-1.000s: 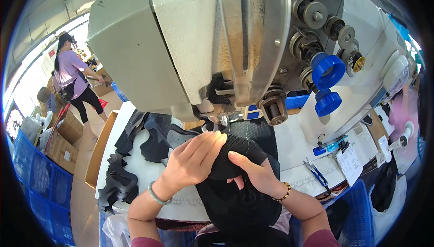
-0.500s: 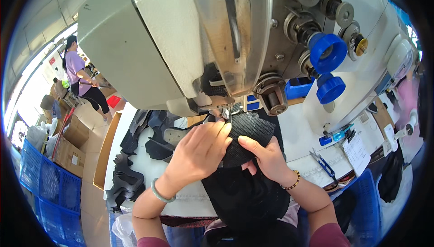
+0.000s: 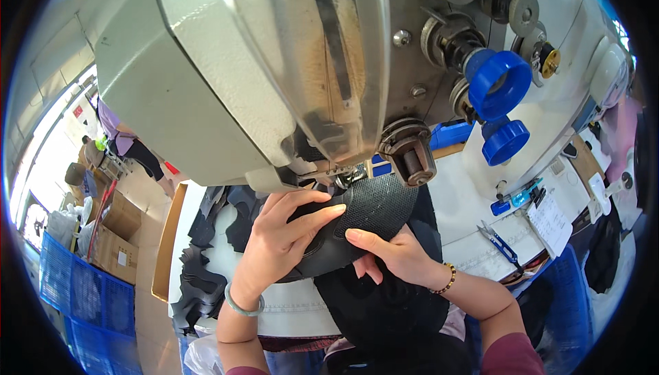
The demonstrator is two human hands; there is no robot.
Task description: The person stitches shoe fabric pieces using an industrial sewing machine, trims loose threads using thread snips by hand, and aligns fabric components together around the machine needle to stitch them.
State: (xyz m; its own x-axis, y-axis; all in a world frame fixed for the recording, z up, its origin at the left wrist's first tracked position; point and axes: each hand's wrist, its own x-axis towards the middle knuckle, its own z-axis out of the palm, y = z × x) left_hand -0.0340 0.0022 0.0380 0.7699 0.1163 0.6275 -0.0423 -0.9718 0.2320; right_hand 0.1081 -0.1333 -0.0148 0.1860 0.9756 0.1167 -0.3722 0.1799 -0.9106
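Two brown cardboard boxes (image 3: 115, 234) stand on the floor off the left edge of the desk (image 3: 473, 196), one behind the other, the nearer one bearing a small white label (image 3: 121, 258) on its side. Farther back along the same floor sits another brown carton (image 3: 74, 173), rounded in this bent view. High on the wall at the far left hangs a small red sign (image 3: 77, 110). Near the right edge of the desk lies a white sheet of paper (image 3: 549, 216) with dark handwritten lines, tilted. Beyond it, toward the far right corner, lies a flat brown cardboard piece (image 3: 585, 162) with a small white tag (image 3: 598, 186) just beside it.
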